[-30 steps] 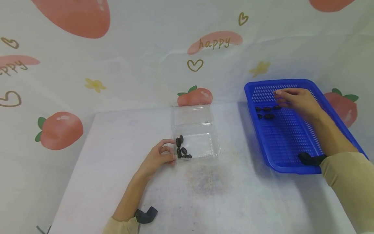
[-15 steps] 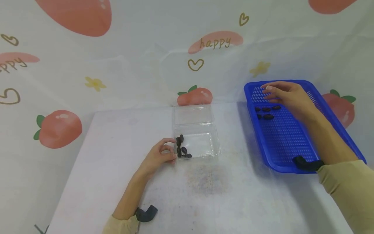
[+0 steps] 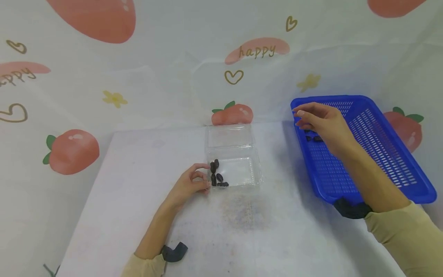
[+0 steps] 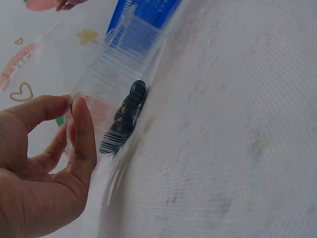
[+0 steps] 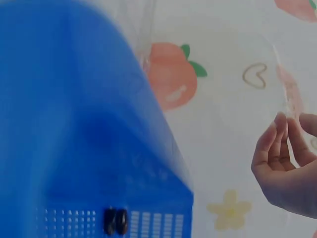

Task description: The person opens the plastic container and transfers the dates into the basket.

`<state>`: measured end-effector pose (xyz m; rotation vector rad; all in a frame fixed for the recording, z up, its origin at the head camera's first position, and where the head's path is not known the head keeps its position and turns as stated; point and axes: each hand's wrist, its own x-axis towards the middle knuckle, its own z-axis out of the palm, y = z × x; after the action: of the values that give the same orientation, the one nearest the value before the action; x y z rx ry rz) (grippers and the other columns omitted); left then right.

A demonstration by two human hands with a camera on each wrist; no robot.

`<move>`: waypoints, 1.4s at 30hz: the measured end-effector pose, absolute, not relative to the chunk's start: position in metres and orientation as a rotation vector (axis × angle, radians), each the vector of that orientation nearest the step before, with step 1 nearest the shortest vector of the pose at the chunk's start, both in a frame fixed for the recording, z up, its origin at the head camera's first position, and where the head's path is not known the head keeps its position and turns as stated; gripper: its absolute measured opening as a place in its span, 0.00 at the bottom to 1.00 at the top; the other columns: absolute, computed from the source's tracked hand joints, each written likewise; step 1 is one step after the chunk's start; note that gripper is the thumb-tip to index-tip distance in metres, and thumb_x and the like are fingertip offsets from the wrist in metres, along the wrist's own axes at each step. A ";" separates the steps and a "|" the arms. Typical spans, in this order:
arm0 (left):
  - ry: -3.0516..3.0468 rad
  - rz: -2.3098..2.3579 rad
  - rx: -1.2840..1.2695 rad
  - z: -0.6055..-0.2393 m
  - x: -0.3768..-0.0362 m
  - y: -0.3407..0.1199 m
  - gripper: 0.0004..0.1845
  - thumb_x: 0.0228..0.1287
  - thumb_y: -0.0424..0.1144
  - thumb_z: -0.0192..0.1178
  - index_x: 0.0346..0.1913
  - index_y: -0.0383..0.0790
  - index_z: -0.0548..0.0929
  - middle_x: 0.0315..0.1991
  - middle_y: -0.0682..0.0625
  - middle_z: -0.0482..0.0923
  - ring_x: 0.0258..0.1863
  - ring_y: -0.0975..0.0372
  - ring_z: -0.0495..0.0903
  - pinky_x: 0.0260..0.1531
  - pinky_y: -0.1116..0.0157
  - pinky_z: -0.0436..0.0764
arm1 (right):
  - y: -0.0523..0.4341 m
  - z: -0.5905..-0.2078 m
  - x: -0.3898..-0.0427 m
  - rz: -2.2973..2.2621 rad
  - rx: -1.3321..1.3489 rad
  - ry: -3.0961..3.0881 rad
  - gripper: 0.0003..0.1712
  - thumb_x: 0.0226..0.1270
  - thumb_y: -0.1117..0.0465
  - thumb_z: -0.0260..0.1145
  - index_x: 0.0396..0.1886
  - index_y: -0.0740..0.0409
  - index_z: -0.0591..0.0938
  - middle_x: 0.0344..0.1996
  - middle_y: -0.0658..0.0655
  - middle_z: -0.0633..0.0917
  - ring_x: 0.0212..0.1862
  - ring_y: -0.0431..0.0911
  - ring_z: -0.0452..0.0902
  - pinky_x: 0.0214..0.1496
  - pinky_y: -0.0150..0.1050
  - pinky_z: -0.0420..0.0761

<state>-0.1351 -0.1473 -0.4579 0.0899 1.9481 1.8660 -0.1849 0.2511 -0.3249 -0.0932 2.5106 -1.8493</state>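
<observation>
Fruits (image 3: 220, 177), dark ones, lay in clear box (image 3: 238, 173); left hand (image 3: 187, 184) pinched its edge; right hand (image 3: 325, 123) hung over blue basket (image 3: 384, 150), fingers loose, nothing visible in them; more fruits (image 3: 317, 139) lay there, partly hidden; looked partway done to me, boxed ones probably remaining.

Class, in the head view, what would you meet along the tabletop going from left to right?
Left hand → clear plastic container with dark oval pieces towards its left side → blue basket.
</observation>
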 end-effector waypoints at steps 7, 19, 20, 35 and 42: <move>1.947 1.865 0.083 -0.456 -0.136 -0.146 0.31 0.60 0.24 0.65 0.67 0.37 0.70 0.37 0.46 0.72 0.32 0.55 0.82 0.37 0.58 0.86 | 0.226 -0.328 -0.172 -1.809 -0.118 2.490 0.19 0.72 0.48 0.63 0.56 0.53 0.83 0.50 0.50 0.83 0.47 0.44 0.81 0.51 0.30 0.81; 1.952 1.864 0.093 -0.460 -0.135 -0.147 0.31 0.60 0.25 0.65 0.67 0.38 0.70 0.36 0.46 0.73 0.32 0.55 0.82 0.37 0.59 0.86 | 0.190 -0.351 -0.164 -1.717 -0.248 2.395 0.18 0.73 0.50 0.63 0.54 0.55 0.83 0.48 0.55 0.84 0.46 0.50 0.82 0.56 0.48 0.78; 1.954 1.862 0.092 -0.460 -0.135 -0.147 0.31 0.60 0.25 0.65 0.67 0.38 0.70 0.36 0.46 0.73 0.32 0.55 0.82 0.37 0.59 0.86 | 0.188 -0.354 -0.165 -1.714 -0.269 2.384 0.18 0.73 0.51 0.62 0.54 0.56 0.83 0.48 0.55 0.84 0.46 0.51 0.82 0.55 0.46 0.79; 1.966 1.845 0.083 -0.457 -0.135 -0.145 0.31 0.61 0.26 0.66 0.67 0.38 0.70 0.37 0.45 0.73 0.33 0.54 0.83 0.37 0.59 0.86 | 0.136 -0.399 -0.162 -1.674 -0.428 2.206 0.14 0.73 0.60 0.63 0.51 0.63 0.83 0.46 0.62 0.84 0.47 0.63 0.82 0.52 0.54 0.82; 1.966 1.851 0.079 -0.459 -0.136 -0.146 0.31 0.61 0.26 0.65 0.67 0.38 0.70 0.36 0.45 0.73 0.31 0.55 0.82 0.37 0.59 0.86 | 0.119 -0.416 -0.171 -1.638 -0.459 2.175 0.14 0.70 0.62 0.65 0.51 0.64 0.83 0.47 0.64 0.84 0.46 0.63 0.82 0.48 0.46 0.85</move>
<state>-0.1362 -0.1459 -0.4588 0.0787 1.9656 1.8513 -0.1712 0.1194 -0.4155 -0.4593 2.1747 -1.6380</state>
